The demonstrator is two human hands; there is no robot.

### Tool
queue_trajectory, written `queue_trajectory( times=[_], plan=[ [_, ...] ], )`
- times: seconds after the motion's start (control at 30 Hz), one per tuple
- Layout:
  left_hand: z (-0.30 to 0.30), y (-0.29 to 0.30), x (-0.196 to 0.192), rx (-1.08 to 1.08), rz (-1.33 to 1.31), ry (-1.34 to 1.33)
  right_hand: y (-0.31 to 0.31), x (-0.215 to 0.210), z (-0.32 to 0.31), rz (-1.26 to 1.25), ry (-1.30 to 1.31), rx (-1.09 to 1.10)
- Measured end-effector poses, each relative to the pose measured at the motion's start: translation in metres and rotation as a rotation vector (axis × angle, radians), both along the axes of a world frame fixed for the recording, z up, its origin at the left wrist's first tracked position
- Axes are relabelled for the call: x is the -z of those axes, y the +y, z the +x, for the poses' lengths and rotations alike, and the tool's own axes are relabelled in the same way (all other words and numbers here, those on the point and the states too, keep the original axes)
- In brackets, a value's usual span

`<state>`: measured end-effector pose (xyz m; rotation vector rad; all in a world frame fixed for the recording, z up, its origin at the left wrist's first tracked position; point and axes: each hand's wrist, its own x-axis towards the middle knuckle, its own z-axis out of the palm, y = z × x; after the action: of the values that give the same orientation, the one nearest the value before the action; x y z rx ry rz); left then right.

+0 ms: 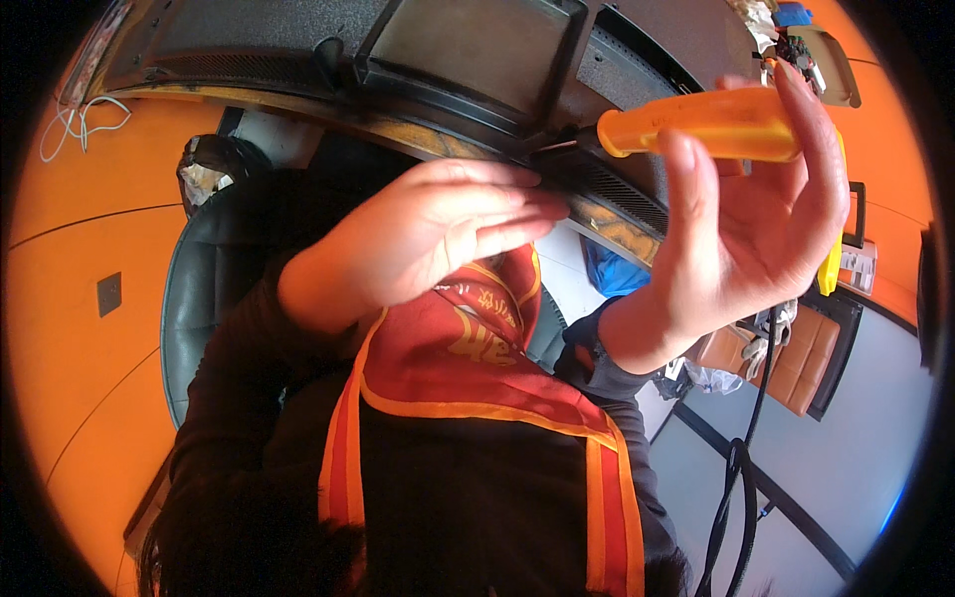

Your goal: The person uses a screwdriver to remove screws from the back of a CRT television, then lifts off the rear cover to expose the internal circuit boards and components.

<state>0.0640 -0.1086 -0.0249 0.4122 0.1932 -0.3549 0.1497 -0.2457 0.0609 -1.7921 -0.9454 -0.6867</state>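
Observation:
A tool with a thick yellow handle (711, 124), a dark collar and a thin dark metal end lies across my right hand (756, 219). Its handle rests between my thumb and curled fingers, the metal end pointing left; the exact kind of tool is hard to make out. My left hand (428, 234) is held out, fingers stretched close together, nothing in it. Its fingertips hover before the front edge of a black work surface, left of and below the tool's tip. Beyond stands a square black-framed tray (458, 50) with a brownish flat face.
A dark chair (204, 289) stands at left, a dark bag (214, 164) behind it. Black cables (741, 468) hang at right near a brown cushioned seat (796, 358). A white cord (85, 124) dangles at far left. Small items (806, 60) crowd the far right corner.

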Motion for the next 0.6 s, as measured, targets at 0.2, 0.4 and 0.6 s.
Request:
queue_trajectory(
  times=[0.2, 0.4, 0.6],
  plan=[
    [0.011, 0.017, 0.001, 0.153, 0.008, -0.101, -0.001, 0.002, 0.010, 0.189, 0.090, -0.247],
    [0.017, 0.019, -0.010, 0.119, -0.045, 0.079, -0.001, 0.001, 0.009, 0.100, 0.044, -0.125],
    [0.019, 0.021, 0.003, 0.182, -0.050, -0.060, -0.002, 0.004, 0.006, 0.118, 0.000, -0.084]
  ],
)
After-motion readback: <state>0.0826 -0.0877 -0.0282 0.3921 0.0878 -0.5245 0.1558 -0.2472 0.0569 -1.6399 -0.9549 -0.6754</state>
